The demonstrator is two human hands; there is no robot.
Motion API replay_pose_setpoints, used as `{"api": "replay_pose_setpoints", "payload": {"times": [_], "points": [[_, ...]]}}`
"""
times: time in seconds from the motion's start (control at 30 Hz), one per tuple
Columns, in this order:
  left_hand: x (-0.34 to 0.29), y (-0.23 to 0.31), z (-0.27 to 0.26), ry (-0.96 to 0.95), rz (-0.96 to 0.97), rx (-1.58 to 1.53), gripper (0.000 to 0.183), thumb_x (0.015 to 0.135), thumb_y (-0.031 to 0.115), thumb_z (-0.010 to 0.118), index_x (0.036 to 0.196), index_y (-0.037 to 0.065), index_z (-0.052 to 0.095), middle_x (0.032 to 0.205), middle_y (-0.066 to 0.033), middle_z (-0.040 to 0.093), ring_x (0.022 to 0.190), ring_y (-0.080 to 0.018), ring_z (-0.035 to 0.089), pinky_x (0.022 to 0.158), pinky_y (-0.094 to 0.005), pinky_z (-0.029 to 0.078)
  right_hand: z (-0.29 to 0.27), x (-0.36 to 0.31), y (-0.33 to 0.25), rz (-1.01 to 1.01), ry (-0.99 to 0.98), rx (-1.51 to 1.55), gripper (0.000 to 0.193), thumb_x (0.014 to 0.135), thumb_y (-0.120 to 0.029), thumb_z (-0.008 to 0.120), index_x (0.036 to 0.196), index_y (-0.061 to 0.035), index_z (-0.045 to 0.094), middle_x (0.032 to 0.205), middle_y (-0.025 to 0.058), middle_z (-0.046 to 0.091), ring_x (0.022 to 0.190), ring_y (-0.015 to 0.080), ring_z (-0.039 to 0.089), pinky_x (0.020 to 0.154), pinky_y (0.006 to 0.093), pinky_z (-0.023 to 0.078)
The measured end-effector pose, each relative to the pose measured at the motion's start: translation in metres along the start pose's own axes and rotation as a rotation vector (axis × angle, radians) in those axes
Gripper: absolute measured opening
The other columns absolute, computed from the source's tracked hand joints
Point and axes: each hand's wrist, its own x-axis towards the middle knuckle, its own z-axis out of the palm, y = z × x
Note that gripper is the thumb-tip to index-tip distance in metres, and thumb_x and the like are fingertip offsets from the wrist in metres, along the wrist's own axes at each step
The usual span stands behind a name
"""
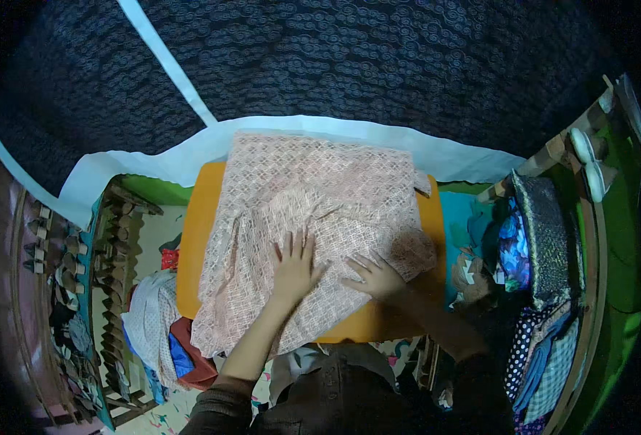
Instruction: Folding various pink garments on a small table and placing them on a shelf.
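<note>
From my remote feed, I'm seeing the left hand [293, 274] resting palm-down on the pale pink openwork cloth [320, 163], its fingers standing apart; the right hand [380, 280] is lying there too, fingers likewise apart. The cloth is covering most of the orange tabletop [193, 254], wrinkling across its middle.
</note>
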Motion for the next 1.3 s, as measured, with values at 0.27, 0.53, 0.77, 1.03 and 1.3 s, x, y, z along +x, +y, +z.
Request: {"api": "replay_pose_setpoints", "payload": {"times": [0.27,0.53,0.77,1.03,1.3], "points": [[-0.143,-0.017,-0.051,-0.117,0.217,0.254,0.077,0.069,0.036,0.066,0.132,0.005,0.033,0.131,-0.0263,0.032,0.123,-0.0395,0.029,0.099,-0.057,0.019,-0.014,0.013,-0.001,0.17,-0.27,0.374,0.054,0.069,-0.004,0.057,0.122,-0.0085,0.046,0.13,0.0144,0.041,0.116,0.0292,0.044,0.092,0.0372,0.04],[-0.093,-0.07,-0.12,-0.507,0.056,-0.082,0.056,0.067,0.023,0.066,0.12,0.011,0.048,0.097,-0.021,0.059,0.087,-0.0325,0.058,0.075,-0.0433,0.045,-0.031,0.028,-0.01,0.266,0.136,0.417,0.037,0.069,-0.006,0.054,0.105,-0.0107,0.059,0.095,0.0121,0.063,0.081,0.0279,0.062,0.072,0.0365,0.05],[-0.04,-0.073,-0.246,-0.835,0.36,-0.102,0.055,0.072,0.022,0.065,0.121,0.008,0.046,0.09,-0.0188,0.062,0.085,-0.032,0.06,0.075,-0.0409,0.046,-0.121,0.041,-0.044,0.283,-0.237,0.805,0.029,0.075,-0.014,0.057,0.103,-0.006,0.058,0.093,0.0186,0.061,0.078,0.0316,0.06,0.072,0.0354,0.047],[0.037,-0.034,-0.278,0.472,0.586,0.562,0.052,0.075,0.035,0.061,0.118,0.009,0.047,0.119,-0.0129,0.048,0.115,-0.0271,0.043,0.1,-0.0505,0.026,-0.146,0.047,0.024,0.634,-0.171,1.184,0.044,0.077,-0.025,0.066,0.111,0.0014,0.055,0.105,0.0125,0.06,0.096,0.0197,0.055,0.084,0.0321,0.042],[0.056,-0.025,-0.074,0.178,0.487,0.164,0.06,0.083,0.055,0.04,0.132,0.02,0.036,0.138,-0.0083,0.033,0.126,-0.0303,0.03,0.102,-0.0569,0.014,-0.066,0.042,0.124,1.009,-0.463,1.326,0.06,0.071,-0.039,0.069,0.11,0.0048,0.054,0.101,0.0171,0.06,0.095,0.0247,0.058,0.079,0.0353,0.047]]}}
